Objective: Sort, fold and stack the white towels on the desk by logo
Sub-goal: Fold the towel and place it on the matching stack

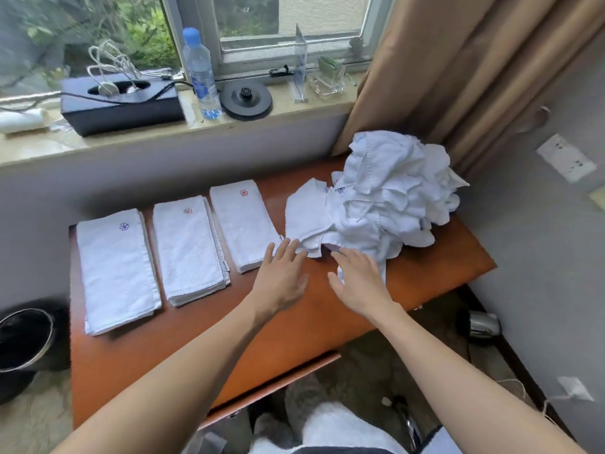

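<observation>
Three folded piles already lie in a row on the bench [294,322]. The left pile [118,270] carries a purple flower logo, the middle pile [190,250] a red one, and the right pile [242,224] a red-orange one. I cannot tell whether those two reddish marks differ. To my eye that is well under half the job, because a big crumpled heap of white towels [393,198] sits unfolded at the bench's far right corner, with a blue logo peeking out of it.

Both hands are at the heap's near edge. The left hand [281,273] has its grip spread, fingertips just at the cloth. The right hand [357,280] lies with straight fingers on a loose towel corner, not visibly pinching it. The next towel looks about to be drawn out.
</observation>
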`<act>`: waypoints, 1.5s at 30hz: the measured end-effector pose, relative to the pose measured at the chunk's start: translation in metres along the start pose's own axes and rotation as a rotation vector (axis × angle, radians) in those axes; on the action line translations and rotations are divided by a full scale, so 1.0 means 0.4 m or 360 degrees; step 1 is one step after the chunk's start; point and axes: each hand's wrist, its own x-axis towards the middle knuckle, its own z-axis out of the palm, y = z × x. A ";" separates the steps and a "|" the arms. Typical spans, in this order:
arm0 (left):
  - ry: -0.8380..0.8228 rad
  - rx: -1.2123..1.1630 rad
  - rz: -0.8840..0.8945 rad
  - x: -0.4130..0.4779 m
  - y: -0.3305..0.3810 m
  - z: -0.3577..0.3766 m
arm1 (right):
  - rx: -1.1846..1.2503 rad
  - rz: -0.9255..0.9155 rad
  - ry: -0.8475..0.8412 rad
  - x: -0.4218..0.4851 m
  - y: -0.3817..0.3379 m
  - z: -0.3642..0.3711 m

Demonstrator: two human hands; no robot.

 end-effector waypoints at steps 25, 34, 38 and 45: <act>-0.0156 0.0128 0.0649 0.464 0.991 0.118 | 0.0286 0.0690 0.0392 -0.311 0.974 -0.267; -0.0114 0.0084 0.0543 0.648 0.972 0.104 | 0.0361 0.0589 0.0338 -0.134 1.072 -0.322; -0.0102 0.0050 0.0480 0.761 0.933 0.097 | 0.0336 0.0516 0.0273 -0.017 1.092 -0.345; 0.0078 -0.0018 0.0392 0.936 0.898 0.072 | 0.0286 0.0367 0.0207 0.186 1.125 -0.405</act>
